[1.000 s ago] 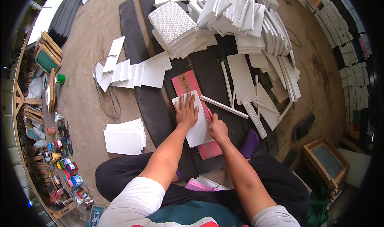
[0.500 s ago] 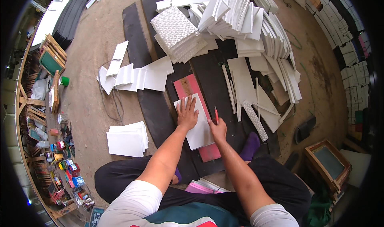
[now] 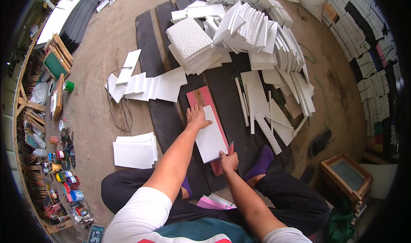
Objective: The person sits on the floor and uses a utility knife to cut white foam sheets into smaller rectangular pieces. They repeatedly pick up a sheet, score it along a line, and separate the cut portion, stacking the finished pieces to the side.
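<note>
A white rectangular sheet [image 3: 212,136] lies slantwise on a longer pink board [image 3: 201,97], which shows beyond its far end, right side and near end. My left hand [image 3: 197,117] rests at the sheet's far left corner, fingers stretched over the corner and the board, thumb on the sheet. At the near right corner, my right hand [image 3: 230,161] is closed around a slim red tool [image 3: 231,148] that looks like a cutter and points away from me. The right thumb touches the sheet's edge there.
Beneath lie long black foam strips [image 3: 150,54]. A stack of embossed white blocks [image 3: 190,35] and a heap of white sheets [image 3: 246,26] lie farther off. Cut sheets [image 3: 132,151] sit at left, narrow offcuts [image 3: 268,134] at right. Paint pots [image 3: 70,181] line the left; a wooden frame [image 3: 346,174] stands right.
The white sheet has slid a little toward me along the pink board. My left hand has shifted to its far left corner, and my right hand has moved nearer to me, still holding the red tool.
</note>
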`<state>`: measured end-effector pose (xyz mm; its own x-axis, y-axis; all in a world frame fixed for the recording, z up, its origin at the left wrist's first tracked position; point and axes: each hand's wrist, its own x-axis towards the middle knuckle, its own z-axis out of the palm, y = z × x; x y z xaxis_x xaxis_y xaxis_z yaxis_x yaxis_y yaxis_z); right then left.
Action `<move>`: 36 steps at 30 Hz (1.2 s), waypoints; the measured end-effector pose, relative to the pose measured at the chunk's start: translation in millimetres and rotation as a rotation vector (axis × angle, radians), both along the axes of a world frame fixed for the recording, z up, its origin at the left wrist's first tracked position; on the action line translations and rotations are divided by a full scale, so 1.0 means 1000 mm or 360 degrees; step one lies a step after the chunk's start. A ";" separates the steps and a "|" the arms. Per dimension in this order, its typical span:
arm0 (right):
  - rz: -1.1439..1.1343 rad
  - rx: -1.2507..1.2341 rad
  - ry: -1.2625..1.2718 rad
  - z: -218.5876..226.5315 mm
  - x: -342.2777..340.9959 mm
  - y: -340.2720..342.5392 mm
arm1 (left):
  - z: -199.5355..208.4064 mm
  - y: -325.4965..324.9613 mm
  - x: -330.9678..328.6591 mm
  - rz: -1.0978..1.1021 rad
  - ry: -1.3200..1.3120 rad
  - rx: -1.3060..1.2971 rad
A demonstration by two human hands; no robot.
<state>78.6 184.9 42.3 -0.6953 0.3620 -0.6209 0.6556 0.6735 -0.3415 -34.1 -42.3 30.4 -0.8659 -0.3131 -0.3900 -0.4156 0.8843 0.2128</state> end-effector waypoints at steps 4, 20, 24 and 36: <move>-0.0215 -0.0126 0.0098 -0.026 0.008 -0.002 | 0.008 -0.002 -0.007 -0.0025 -0.0076 0.0005; 0.0145 -0.0919 0.0629 -0.059 -0.085 -0.011 | -0.025 -0.063 0.119 0.1376 0.0199 0.0638; 0.0521 -0.0427 0.0568 -0.016 -0.124 -0.065 | -0.042 -0.051 0.143 0.1739 0.0224 0.0350; 0.0551 -0.0375 0.0476 -0.045 -0.132 -0.076 | -0.049 -0.021 0.136 0.2009 0.0246 -0.0028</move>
<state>-53.6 109.1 -3.0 -0.9093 -0.0464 -0.4135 0.2583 0.7161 -0.6485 101.7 -63.3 -19.0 0.0010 -0.9541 -0.2995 -0.9396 -0.1033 0.3263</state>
